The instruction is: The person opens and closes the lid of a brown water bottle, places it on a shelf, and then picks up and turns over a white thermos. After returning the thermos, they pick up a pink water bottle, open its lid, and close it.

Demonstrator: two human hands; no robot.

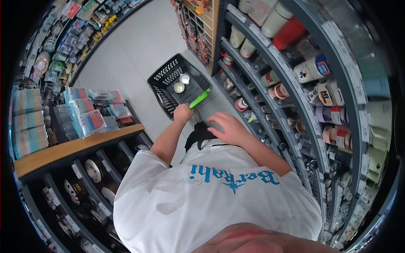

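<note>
Down an aisle between two racks, going left to right: a wooden counter [80, 145] carries stacked packets [90, 116], with dark shelves of round items below it. Beside it, the left hand [182, 113] is curled tight around the green handle [199, 98] of a black basket [168, 78], which hangs above the pale floor and holds two small round containers [181, 83]. Just right of that, the right hand [225, 128] lies with fingers loosely spread over something dark at the waist; it may be a bag, though the view is too cramped to say. Farther right, grey shelves [295, 90] hold cups and tape rolls.
</note>
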